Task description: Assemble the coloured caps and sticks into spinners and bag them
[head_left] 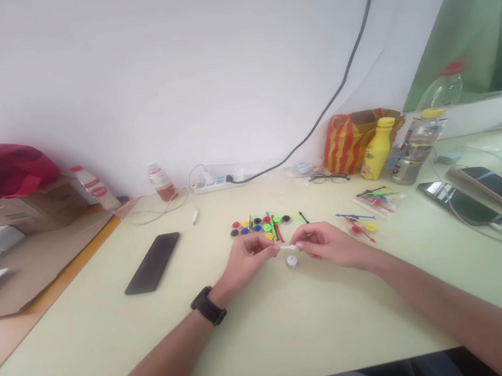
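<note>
White piece, white disc — yellow bottle, red-and-yellow striped bag.

Black watch on left wrist

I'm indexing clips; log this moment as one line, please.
left hand: pinching white strip | right hand: pinching strip's other end | white disc: on table
</note>
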The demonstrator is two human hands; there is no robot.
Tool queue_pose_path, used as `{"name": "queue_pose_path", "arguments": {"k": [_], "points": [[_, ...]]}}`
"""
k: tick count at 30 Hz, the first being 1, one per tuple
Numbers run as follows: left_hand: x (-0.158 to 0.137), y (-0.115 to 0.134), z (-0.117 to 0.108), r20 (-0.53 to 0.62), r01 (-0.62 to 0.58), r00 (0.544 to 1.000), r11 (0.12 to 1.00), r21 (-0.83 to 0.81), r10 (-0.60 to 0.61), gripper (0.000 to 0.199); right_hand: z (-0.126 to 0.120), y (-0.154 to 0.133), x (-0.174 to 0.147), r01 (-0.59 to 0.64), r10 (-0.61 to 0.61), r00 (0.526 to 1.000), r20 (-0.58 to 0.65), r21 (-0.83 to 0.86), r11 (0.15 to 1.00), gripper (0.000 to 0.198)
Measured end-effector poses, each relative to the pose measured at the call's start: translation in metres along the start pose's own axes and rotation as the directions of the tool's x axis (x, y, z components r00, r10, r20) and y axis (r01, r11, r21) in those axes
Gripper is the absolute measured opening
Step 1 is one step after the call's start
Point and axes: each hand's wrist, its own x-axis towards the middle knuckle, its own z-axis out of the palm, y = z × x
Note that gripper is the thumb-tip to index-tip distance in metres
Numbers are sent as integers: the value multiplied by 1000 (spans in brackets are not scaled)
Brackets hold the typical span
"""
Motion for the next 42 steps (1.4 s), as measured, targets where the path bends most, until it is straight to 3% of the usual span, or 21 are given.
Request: {"name": "queue_pose_path", "arguments": {"k": [3,6,15,18,22,27,32,36,42], "points": [[0,-2,0,69,17,997,1000,22,-18,8,-1,4,1,-91,91,996,-4,41,995,34],[-1,-3,1,105,11,994,994,108,-22,14,0,9,3,-144,145,989,-17,45,989,37],[-3,-4,0,131,-97,990,938,333,56,23,4,17,5,-154,153,988,-37,-48,987,28],[-5,-1,2,172,-236,968,884,403,180,35,3,18,6,-143,140,989,-44,-75,987,27],[-8,6,7,291,-428,901,774,466,323,37,2,22,7,-125,120,991,-56,-89,988,25],[-8,9,12,343,-490,872,651,580,350,26,3,30,10,-84,80,995,-55,-69,994,27],[-9,6,15,373,-516,857,610,602,356,22,6,35,5,-33,27,998,-60,-91,995,31],[-12,7,14,311,-493,869,621,609,386,16,8,33,-6,6,-24,990,-140,-128,992,37],[-11,10,8,80,-374,916,759,533,394,24,9,28,-16,-61,42,977,-208,-88,994,53]]}}
